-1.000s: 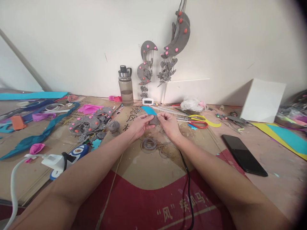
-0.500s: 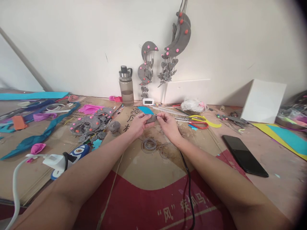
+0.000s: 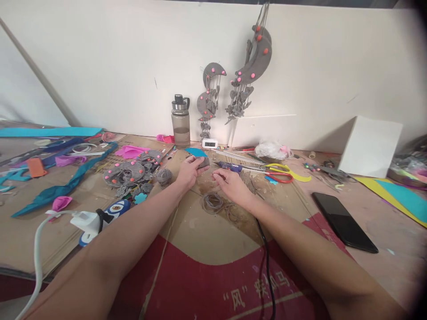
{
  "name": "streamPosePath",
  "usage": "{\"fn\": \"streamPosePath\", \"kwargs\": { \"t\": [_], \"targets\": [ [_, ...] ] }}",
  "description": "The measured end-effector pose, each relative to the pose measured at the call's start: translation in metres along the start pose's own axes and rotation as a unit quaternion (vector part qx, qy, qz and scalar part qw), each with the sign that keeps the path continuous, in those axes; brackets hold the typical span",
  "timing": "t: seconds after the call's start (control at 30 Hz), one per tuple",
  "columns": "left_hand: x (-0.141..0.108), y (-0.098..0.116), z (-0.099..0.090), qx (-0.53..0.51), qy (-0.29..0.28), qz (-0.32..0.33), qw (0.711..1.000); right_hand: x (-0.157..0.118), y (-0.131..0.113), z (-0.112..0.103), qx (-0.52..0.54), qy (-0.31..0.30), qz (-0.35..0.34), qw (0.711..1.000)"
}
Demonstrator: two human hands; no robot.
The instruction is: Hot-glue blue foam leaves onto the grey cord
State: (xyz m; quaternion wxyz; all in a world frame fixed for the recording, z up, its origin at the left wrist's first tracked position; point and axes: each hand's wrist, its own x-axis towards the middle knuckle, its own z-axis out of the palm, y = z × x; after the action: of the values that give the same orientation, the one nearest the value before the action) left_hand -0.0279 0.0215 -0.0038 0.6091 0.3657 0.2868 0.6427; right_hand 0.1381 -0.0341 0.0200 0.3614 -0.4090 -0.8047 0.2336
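My left hand (image 3: 188, 172) grips a small grey felt piece (image 3: 204, 163) over the cardboard, with a blue felt piece (image 3: 196, 152) just behind it. To the right, my right hand (image 3: 227, 181) is closed in a pinch; whatever lies between its fingertips is too small to make out. A dark blue tool (image 3: 230, 166) with a black tip lies just beyond my right hand. Between the forearms is a loose coil of grey cord (image 3: 213, 202). A ball of grey yarn (image 3: 164, 177) sits left of my left hand.
Scissors (image 3: 278, 173) lie right of the tool, and a phone (image 3: 343, 221) farther right. A bottle (image 3: 181, 122) and a small clock (image 3: 210, 143) stand at the wall. Grey moon ornaments (image 3: 260, 62) hang there. A white plug (image 3: 87, 221) and cable are at left.
My right hand has moved away from the grey piece, leaving a gap between the hands. The dark blue tool now shows behind it. The whole view has shifted slightly.
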Motion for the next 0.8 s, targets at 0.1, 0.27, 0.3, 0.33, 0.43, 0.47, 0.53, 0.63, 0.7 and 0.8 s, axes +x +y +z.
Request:
{"fn": "streamPosePath", "kwargs": {
  "t": [0.1, 0.27, 0.3, 0.33, 0.43, 0.47, 0.53, 0.63, 0.7, 0.8],
  "targets": [
    [0.002, 0.0, -0.002, -0.028, -0.011, -0.006, 1.0, 0.001, -0.001, -0.004, -0.049, -0.008, -0.023, 0.998],
    [0.004, 0.003, -0.005, -0.073, -0.018, -0.013, 0.997, 0.004, 0.002, -0.019, -0.079, 0.057, 0.017, 0.995],
    [0.004, 0.003, -0.005, -0.074, -0.017, -0.017, 0.997, 0.005, 0.005, -0.023, -0.097, 0.078, 0.032, 0.992],
    [0.005, 0.004, -0.005, -0.073, -0.015, -0.02, 0.997, 0.006, 0.009, -0.027, -0.122, 0.096, 0.047, 0.987],
    [0.005, 0.004, -0.005, -0.07, -0.005, -0.025, 0.997, 0.007, 0.025, -0.033, -0.216, 0.116, 0.11, 0.963],
    [0.004, 0.004, -0.005, -0.07, -0.004, -0.024, 0.997, 0.007, 0.031, -0.032, -0.248, 0.109, 0.137, 0.953],
    [0.004, 0.005, -0.005, -0.066, -0.003, -0.021, 0.998, 0.006, 0.04, -0.029, -0.3, 0.085, 0.188, 0.931],
    [0.002, 0.004, -0.004, -0.051, -0.01, -0.022, 0.998, 0.006, 0.047, -0.022, -0.329, 0.044, 0.249, 0.91],
    [0.001, 0.003, -0.003, -0.042, -0.017, -0.024, 0.999, 0.008, 0.049, -0.02, -0.324, 0.028, 0.277, 0.904],
    [0.001, 0.001, -0.003, -0.038, -0.023, -0.025, 0.999, 0.012, 0.053, -0.025, -0.262, 0.025, 0.304, 0.915]
  ]
}}
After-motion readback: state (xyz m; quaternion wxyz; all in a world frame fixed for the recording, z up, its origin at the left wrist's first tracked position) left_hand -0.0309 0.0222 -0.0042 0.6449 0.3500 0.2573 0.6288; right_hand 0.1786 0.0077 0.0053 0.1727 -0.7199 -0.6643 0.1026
